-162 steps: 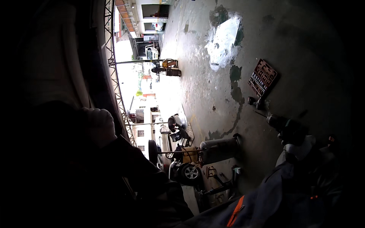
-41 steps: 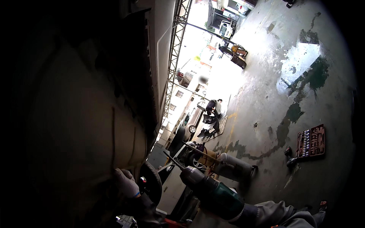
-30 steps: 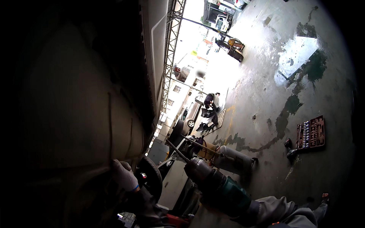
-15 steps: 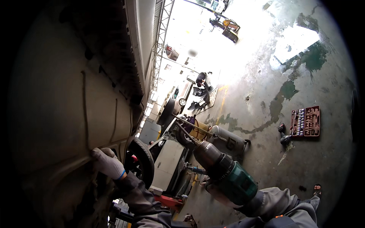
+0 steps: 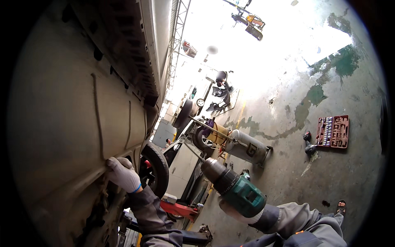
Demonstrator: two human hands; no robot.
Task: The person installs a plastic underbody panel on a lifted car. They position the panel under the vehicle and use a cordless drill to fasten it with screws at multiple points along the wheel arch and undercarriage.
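Note:
My left hand (image 5: 123,176), in a white knit glove with a blue cuff edge, rests on a ridge of the pale metal vehicle underbody (image 5: 74,111). Its fingers are curled against the panel, and whatever they may hold is hidden. In my right hand (image 5: 234,211), also gloved, is a teal cordless drill (image 5: 236,191) with a grey chuck. A long thin bit (image 5: 193,151) points up and left from the drill, its tip apart from the panel. The drill's body hides most of the right fingers.
A tyre (image 5: 155,171) stands just beyond my left hand, above a red lift arm (image 5: 179,210). A grey tank (image 5: 247,147) is behind the drill. On the stained floor lie an open socket set (image 5: 333,131) and another cordless tool (image 5: 309,143). A sandalled foot (image 5: 341,207) shows at lower right.
The drill has moved a little left, and its bit tip has dropped lower. My left hand stays against the same ridge while the whole view shifts slightly.

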